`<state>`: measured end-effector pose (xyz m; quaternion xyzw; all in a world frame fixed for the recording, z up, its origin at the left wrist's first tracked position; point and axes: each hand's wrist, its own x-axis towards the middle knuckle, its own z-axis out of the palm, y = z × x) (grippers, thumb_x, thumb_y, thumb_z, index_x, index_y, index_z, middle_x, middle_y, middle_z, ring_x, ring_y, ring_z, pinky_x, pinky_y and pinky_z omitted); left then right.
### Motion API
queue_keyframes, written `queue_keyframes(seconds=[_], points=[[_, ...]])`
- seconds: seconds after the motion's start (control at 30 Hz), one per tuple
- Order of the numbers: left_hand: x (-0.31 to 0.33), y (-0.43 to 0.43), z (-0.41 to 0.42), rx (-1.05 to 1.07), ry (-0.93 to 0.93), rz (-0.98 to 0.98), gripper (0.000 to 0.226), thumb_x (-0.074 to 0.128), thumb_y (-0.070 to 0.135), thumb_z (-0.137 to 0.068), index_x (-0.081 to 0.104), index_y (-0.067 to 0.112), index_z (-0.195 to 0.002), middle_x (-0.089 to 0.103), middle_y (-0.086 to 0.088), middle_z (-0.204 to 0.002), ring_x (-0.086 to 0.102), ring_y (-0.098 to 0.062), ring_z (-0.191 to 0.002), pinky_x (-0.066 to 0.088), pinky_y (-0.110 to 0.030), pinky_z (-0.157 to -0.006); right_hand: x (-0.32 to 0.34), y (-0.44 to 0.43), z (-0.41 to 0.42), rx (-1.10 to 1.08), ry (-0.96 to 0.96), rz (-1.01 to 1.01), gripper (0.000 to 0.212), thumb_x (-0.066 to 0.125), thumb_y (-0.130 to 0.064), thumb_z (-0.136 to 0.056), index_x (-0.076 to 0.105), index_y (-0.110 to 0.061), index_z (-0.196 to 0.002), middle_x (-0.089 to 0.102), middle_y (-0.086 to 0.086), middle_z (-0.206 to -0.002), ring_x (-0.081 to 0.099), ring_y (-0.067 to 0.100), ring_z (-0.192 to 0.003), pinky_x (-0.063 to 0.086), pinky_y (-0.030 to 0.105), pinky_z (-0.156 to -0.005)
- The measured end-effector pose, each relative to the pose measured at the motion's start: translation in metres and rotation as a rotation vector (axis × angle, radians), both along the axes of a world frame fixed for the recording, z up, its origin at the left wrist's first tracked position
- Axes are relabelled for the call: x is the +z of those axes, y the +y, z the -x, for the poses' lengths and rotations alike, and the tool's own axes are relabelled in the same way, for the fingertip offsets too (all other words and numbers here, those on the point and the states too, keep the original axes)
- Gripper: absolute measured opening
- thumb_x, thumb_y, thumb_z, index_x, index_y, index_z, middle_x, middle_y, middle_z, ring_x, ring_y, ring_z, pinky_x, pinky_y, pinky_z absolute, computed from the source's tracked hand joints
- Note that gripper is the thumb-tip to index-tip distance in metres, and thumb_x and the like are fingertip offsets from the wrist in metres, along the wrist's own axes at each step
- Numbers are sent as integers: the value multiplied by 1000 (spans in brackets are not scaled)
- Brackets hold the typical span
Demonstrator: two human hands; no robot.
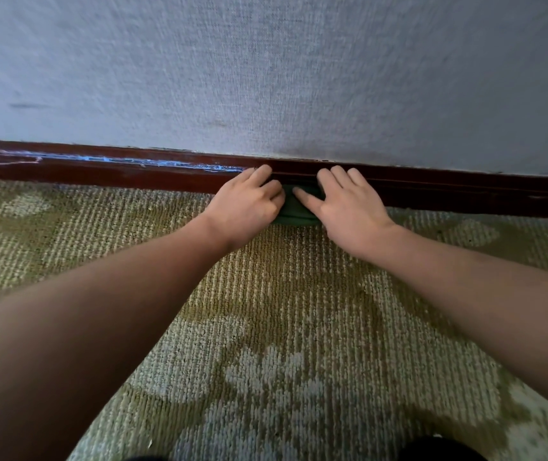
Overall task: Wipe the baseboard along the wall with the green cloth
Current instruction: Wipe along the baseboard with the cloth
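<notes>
Left hand is down at the foot of the wall with its fingers bent over the left edge of the green cloth. It looks like it's gripping it, though the fingertips are mostly tucked out of sight. Right hand sits just beside it on the cloth's other side, fingers pretty much straight and fanned out, thumb laid flat across the fabric, pressing rather than grabbing. Only a small dark green bit of cloth shows between the two hands, bunched against the baseboard right where it meets the carpet. Baseboard is dark reddish-brown, and left of the hands it's got a streaky blue mark along the upper part. Above it is a grey-blue textured wall. Carpet's a beige and olive pattern. Both forearms are bare.
</notes>
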<state>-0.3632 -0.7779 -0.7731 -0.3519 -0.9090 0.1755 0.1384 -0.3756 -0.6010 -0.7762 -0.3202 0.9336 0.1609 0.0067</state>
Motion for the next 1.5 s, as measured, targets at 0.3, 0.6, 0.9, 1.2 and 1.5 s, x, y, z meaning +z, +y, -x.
queue_keyframes(seconds=[0.3,0.6,0.9,1.2,1.5], points=[[6,0,12,46,-8,-100,20,64,2,-70,70,-1,-89,66,-11,-82,62,-28,-79,51,-31,-68,4,-4,9,-29,129,-5,59,38,-12,-94,13,-20,-146,34,13,-118,31,30,-111,26,37,-91],[-3,0,18,192,-162,-188,30,48,3,-86,59,-1,-113,56,-16,-111,49,-35,-100,39,-39,-85,-8,-2,12,-34,70,48,64,38,-6,-91,9,-18,-147,33,15,-123,29,30,-114,23,37,-93],[-1,10,19,261,-187,-84,28,41,9,-90,50,6,-117,48,-9,-120,37,-28,-114,31,-34,-94,-4,-14,10,-102,15,93,60,45,-14,-90,19,-19,-144,37,14,-125,31,29,-116,23,36,-96],[9,-7,-1,11,-91,26,26,52,9,-68,72,7,-86,65,-6,-83,62,-24,-79,49,-27,-69,7,-9,-2,13,34,64,50,40,-11,-91,31,-19,-139,36,13,-118,31,30,-112,22,37,-92],[18,-16,11,19,-38,-28,22,62,0,-69,68,-4,-90,62,-15,-83,61,-30,-77,50,-33,-68,14,-17,6,-2,115,17,57,44,-10,-90,23,-16,-143,34,13,-122,31,30,-113,24,37,-94]])
